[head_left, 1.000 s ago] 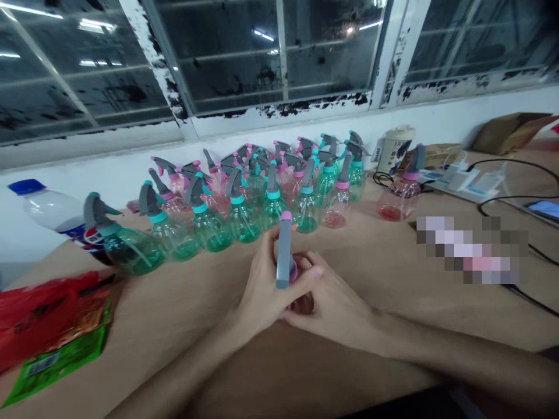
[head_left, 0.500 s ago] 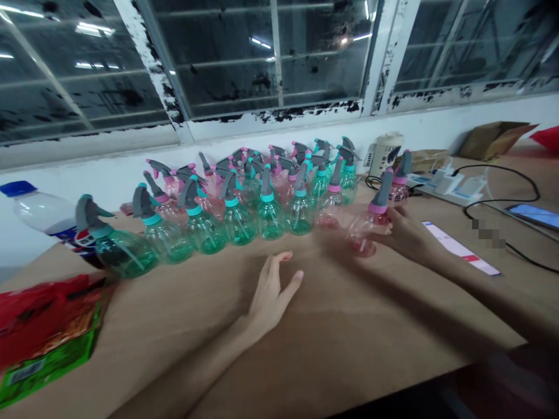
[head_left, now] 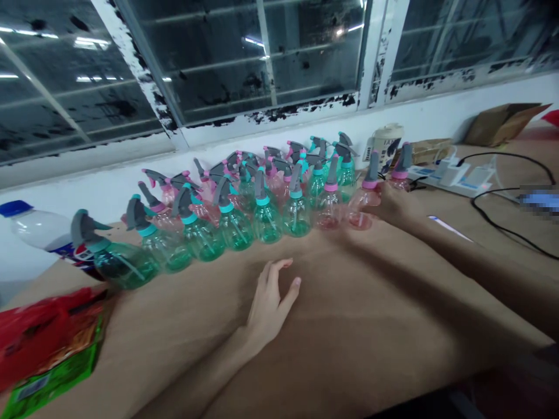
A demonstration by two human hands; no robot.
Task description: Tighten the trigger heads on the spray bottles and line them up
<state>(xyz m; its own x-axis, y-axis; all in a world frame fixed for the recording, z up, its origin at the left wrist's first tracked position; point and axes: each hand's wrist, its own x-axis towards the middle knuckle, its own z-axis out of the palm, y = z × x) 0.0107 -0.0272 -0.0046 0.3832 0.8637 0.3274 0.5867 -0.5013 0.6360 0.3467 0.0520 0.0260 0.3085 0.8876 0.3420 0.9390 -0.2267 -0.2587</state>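
Note:
My right hand (head_left: 393,203) is closed around the side of a pink spray bottle (head_left: 363,209) with a grey trigger head and pink collar. That bottle stands on the brown table (head_left: 340,326) at the right end of a front row of spray bottles. To its left is another pink spray bottle (head_left: 329,206), then several green ones, such as a green spray bottle (head_left: 267,218). One more pink spray bottle (head_left: 400,171) stands just behind my right hand, partly hidden. My left hand (head_left: 271,302) hovers low over the table in front of the row, fingers apart, holding nothing.
Behind the front row, more pink and green bottles crowd toward the wall. A cola bottle (head_left: 41,230) and a red plastic bag (head_left: 39,326) lie at left. At right are a paper cup (head_left: 384,145), a power strip (head_left: 454,181), black cables and a phone (head_left: 449,228).
My right hand has carried the pink spray bottle back and left, beside the other pink one in the front row. My left hand has hardly moved. The view has shifted slightly.

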